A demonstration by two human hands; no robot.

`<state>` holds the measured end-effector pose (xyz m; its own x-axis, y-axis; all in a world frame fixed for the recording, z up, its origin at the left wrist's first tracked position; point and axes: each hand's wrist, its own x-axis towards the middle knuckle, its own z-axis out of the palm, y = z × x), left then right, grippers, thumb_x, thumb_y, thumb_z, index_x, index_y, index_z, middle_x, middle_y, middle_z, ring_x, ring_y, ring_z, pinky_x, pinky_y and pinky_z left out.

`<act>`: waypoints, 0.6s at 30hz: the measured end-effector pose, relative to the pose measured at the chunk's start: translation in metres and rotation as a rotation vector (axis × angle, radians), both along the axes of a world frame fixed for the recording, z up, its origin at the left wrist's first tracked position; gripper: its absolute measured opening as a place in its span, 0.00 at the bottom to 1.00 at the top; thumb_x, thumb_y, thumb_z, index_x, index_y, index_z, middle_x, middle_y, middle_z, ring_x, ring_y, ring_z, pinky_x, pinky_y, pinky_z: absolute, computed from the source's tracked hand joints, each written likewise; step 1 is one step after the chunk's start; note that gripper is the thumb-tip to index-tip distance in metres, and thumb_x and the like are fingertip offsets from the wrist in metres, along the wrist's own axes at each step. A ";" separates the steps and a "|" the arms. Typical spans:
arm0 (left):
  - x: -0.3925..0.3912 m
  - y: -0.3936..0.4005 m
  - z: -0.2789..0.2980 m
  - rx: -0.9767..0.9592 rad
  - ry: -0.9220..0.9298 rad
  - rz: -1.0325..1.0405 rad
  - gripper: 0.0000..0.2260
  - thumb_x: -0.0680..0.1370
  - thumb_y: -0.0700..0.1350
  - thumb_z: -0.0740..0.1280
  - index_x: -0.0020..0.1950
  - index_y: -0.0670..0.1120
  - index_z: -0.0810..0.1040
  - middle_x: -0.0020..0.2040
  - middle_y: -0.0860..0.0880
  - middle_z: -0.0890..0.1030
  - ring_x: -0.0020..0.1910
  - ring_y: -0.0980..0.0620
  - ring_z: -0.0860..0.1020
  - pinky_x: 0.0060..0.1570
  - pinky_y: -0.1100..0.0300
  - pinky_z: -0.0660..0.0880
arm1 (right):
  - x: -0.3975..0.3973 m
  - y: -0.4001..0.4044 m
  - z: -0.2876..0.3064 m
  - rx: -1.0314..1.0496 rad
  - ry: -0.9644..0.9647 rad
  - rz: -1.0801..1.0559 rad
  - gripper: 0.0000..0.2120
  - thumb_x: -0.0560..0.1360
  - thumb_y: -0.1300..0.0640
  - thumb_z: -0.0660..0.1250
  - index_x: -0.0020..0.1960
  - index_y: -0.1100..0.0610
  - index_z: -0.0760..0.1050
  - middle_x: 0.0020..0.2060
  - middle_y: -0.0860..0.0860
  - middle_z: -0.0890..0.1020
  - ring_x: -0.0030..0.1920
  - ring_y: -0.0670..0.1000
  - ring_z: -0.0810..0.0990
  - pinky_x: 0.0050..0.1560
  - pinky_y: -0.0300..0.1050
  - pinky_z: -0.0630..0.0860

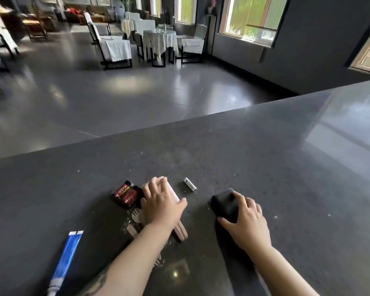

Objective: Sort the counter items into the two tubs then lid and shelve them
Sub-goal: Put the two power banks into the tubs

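Nearest to us, a blue-and-white squeeze tube with a white cap (65,261) lies slantwise at the counter's near edge, untouched and well apart from the rest, so we judge it waits its turn.

Just beyond, our left hand (161,205) is curled over a pale pink, soft-looking rectangular pack (173,191), thumb on one side and fingers over the far end, a grip that looks meant for lifting. Beneath our wrist lie wooden disposable cutlery pieces in clear wrap (137,223), partly hidden by the arm. Touching the pink pack on its left is a small pack of red-and-black batteries (125,194).

Our right hand (245,221) wraps round a small black rounded block (225,205), fingers over its top and thumb at the near side; we cannot tell what the block is. Taking one thing in each hand suggests we mean to carry two at once.

Between the hands and slightly farther, a single white cylindrical battery (190,184) lies loose on the dark speckled stone counter (265,150).

Neither tub, lid nor shelf is in view, so sorting seems barely begun. Beyond the counter stand cloth-draped tables and chairs (158,41).
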<state>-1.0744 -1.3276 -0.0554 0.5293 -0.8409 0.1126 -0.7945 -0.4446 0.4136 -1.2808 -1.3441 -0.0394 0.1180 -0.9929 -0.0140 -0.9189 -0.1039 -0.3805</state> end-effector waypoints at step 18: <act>0.023 0.047 -0.011 -0.070 -0.041 -0.119 0.35 0.62 0.57 0.74 0.66 0.50 0.69 0.57 0.47 0.70 0.56 0.45 0.67 0.56 0.54 0.67 | 0.005 0.003 -0.009 -0.074 -0.073 -0.076 0.39 0.61 0.38 0.72 0.66 0.54 0.66 0.58 0.50 0.73 0.59 0.53 0.67 0.59 0.47 0.67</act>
